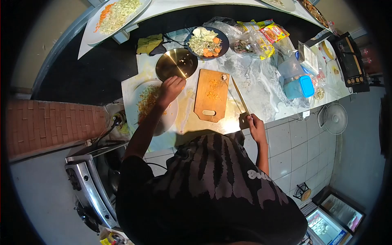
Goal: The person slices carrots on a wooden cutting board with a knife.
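My left hand [173, 88] is closed at the near rim of a shiny round metal pan [171, 61], which holds a few small pieces. Whatever its fingers may hold is too small to make out. Under my left forearm lies a white plate [168, 122] of shredded orange and green vegetables. My right hand [255, 124] grips the handle of a knife [241, 96], whose blade points away from me, right of the cutting board. On the wooden cutting board [211, 106] are small orange cut pieces [213, 95] and a small pale item [223, 77] at the top right corner.
A dark plate [224, 47] of sprouts, cabbage and carrot slices stands behind the board. Plastic bags and yellow packets [274, 32] lie at the back right, near a blue-lidded container [306, 86]. A shelf with a plate [96, 37] runs along the back. A stove [92, 192] stands lower left.
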Available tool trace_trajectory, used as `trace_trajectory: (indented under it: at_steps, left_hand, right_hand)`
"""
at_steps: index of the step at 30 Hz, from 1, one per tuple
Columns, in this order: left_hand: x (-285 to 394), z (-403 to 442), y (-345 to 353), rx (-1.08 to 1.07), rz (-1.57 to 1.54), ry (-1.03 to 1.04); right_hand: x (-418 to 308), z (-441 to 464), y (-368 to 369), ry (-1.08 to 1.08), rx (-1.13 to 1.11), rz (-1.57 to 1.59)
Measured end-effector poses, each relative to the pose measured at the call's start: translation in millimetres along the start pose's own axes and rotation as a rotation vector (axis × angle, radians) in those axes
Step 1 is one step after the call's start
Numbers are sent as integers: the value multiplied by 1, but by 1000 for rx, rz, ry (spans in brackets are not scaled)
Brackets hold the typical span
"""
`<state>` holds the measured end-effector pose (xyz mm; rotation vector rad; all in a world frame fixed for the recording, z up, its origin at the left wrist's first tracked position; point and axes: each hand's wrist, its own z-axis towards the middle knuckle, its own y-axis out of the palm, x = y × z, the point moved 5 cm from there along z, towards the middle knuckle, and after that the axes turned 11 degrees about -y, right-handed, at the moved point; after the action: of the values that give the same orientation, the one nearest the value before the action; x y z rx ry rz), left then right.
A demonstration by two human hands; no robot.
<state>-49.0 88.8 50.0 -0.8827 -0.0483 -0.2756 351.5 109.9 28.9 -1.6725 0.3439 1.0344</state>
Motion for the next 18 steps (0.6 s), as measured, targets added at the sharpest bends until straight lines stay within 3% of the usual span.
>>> trace_trajectory:
  at_steps: [18]
  left_hand:
    - [-9, -5, 13, -97, -15, -106]
  right_hand:
    - [3, 2, 3, 45, -35, -32]
